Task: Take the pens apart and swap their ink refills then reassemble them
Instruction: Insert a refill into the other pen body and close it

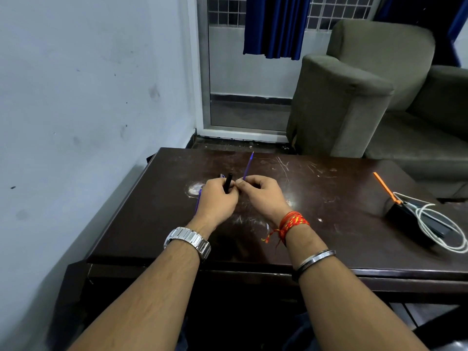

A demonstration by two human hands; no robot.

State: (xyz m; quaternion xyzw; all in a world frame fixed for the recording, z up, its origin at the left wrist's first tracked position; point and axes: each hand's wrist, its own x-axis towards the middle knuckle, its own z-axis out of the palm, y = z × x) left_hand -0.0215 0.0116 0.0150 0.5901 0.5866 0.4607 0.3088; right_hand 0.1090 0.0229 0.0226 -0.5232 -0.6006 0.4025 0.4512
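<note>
Dark, scratched table (329, 224) fills the near ground. Over its middle the left hand (217, 198) is curled shut around a black pen barrel (228, 182) and a purple pen part (198, 201), probably keeping pieces together. Just right, the right hand (260, 193) pinches a purple refill (248, 165), pointing far, seemingly pulled free for swapping.

The dark, scratched worktop (316, 178) carries a black box (405, 219) at its right, with a white cable (435, 224) coiled over it.
</note>
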